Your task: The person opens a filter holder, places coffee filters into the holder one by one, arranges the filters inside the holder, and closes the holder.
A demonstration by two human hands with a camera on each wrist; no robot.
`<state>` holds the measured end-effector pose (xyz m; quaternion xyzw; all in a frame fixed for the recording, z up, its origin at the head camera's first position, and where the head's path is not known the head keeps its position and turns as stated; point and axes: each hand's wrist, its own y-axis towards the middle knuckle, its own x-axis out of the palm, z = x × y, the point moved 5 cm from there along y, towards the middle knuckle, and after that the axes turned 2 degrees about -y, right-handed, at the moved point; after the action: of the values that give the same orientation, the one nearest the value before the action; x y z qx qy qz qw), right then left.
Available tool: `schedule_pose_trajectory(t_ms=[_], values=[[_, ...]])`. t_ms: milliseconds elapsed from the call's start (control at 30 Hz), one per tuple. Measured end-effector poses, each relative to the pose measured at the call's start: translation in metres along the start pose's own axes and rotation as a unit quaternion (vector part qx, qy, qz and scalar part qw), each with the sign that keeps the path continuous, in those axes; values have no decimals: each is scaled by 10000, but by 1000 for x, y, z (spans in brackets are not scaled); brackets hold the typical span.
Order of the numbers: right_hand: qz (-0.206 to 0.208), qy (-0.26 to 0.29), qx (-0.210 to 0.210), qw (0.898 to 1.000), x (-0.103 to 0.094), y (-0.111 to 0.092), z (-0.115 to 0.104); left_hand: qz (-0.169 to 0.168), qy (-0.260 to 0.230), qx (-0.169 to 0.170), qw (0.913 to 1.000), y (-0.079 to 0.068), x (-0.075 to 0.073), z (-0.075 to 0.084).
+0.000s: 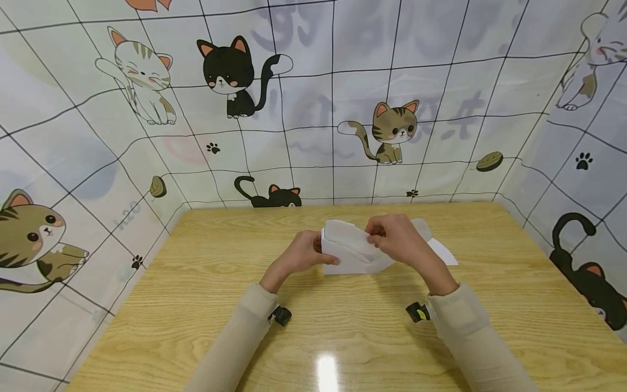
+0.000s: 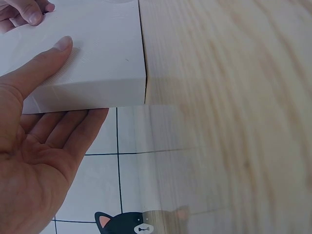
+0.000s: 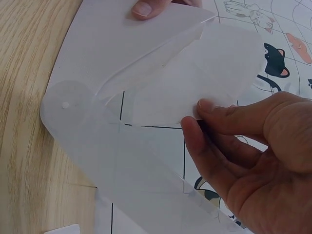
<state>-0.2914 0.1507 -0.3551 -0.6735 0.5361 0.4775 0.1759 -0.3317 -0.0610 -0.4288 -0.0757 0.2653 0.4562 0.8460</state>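
Note:
A white box (image 1: 348,264) stands on the table between the two hands, its upper flap (image 1: 343,231) raised. My left hand (image 1: 305,251) grips the box's left end, thumb on the near face and fingers behind. In the left wrist view, the box's smooth white face (image 2: 107,44) shows beside the thumb. My right hand (image 1: 397,237) pinches the edge of a thin white flap (image 3: 195,73) between thumb and index finger. Below that flap, in the right wrist view, runs a translucent strip (image 3: 122,156) with a rounded end and a small pale dot.
A wooden table (image 1: 235,239) holds the work. Behind the right hand lie a white piece (image 1: 444,253) and a pale rounded piece (image 1: 421,227). A cat-print sheet (image 1: 313,109) hangs at the back and sides. Small dark cameras (image 1: 281,316) sit on both wrists.

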Motion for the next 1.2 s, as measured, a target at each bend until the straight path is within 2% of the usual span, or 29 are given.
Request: schedule_pose_trajectory(t_ms=[533, 1200], values=[[-261, -91, -123, 9995, 9, 2, 2, -20, 2, -1, 10000, 0, 0, 1], [-741, -214, -48, 9970, 16, 1, 2, -16, 12, -19, 10000, 1, 1, -2]])
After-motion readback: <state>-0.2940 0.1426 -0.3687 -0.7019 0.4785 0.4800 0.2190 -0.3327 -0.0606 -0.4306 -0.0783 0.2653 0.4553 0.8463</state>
